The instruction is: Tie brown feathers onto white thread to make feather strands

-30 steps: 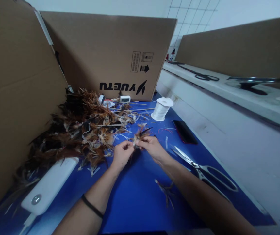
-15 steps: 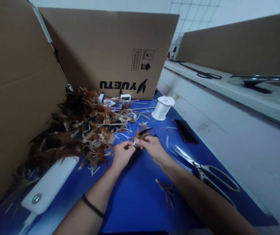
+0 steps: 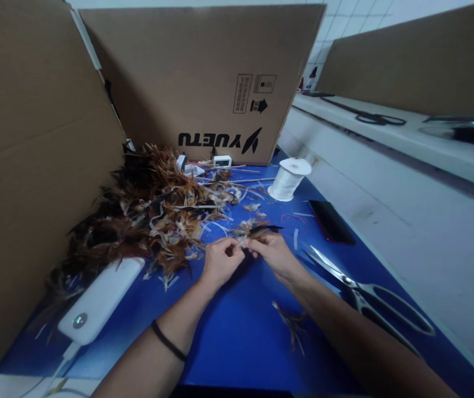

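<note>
Over the blue table, my right hand (image 3: 276, 254) pinches a small bunch of brown and black feathers (image 3: 255, 229) between thumb and fingers. My left hand (image 3: 222, 260) is closed in a pinch at the pale base of the same bunch, its fingertips almost touching the right ones. What exactly the left fingertips hold is too small to make out. A thin loose feather sprig (image 3: 290, 323) lies on the table below my right wrist. To the left spreads a large heap of brown and black feathers (image 3: 154, 221).
Large scissors (image 3: 359, 287) lie half open right of my right forearm. Behind them are a dark phone (image 3: 331, 221) and a white spool (image 3: 289, 179). A white power bank (image 3: 102, 301) with a cable lies left. Cardboard panels (image 3: 203, 66) stand behind and left; a white ledge (image 3: 411, 141) runs right.
The view has shifted, so everything sits a little further right. Both hands stay at the feather bunch, whose dark feather now points more to the right.
</note>
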Tool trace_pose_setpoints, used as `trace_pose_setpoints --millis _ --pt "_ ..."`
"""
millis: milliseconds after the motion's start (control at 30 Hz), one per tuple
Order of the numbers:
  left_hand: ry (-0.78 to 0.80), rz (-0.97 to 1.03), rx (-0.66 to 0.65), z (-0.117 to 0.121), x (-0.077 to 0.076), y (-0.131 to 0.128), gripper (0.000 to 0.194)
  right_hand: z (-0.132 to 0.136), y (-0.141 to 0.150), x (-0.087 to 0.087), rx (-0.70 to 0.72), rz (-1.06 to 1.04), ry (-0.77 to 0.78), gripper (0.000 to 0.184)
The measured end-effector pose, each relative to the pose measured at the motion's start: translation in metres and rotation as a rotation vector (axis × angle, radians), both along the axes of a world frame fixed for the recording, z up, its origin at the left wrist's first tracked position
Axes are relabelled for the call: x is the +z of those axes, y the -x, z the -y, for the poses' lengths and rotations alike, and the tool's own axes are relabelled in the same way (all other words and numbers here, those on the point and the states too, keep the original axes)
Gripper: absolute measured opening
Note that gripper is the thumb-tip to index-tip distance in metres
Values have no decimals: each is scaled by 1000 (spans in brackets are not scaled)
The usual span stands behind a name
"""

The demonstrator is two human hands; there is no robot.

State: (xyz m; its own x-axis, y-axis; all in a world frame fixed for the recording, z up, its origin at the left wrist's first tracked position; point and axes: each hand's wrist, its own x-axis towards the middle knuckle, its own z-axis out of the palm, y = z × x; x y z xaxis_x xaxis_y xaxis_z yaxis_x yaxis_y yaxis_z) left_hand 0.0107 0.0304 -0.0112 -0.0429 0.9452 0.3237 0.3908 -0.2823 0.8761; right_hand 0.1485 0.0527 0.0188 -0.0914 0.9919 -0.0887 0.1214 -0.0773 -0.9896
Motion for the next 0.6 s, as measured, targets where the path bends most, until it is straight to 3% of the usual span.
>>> trace_pose_setpoints --millis 300,600 --pt "-128 -145 14 4 5 -2 13 1 -1 -7 -8 -117 128 20" --pt "-66 -54 28 8 3 -4 9 5 -2 -8 -4 -226 223 18"
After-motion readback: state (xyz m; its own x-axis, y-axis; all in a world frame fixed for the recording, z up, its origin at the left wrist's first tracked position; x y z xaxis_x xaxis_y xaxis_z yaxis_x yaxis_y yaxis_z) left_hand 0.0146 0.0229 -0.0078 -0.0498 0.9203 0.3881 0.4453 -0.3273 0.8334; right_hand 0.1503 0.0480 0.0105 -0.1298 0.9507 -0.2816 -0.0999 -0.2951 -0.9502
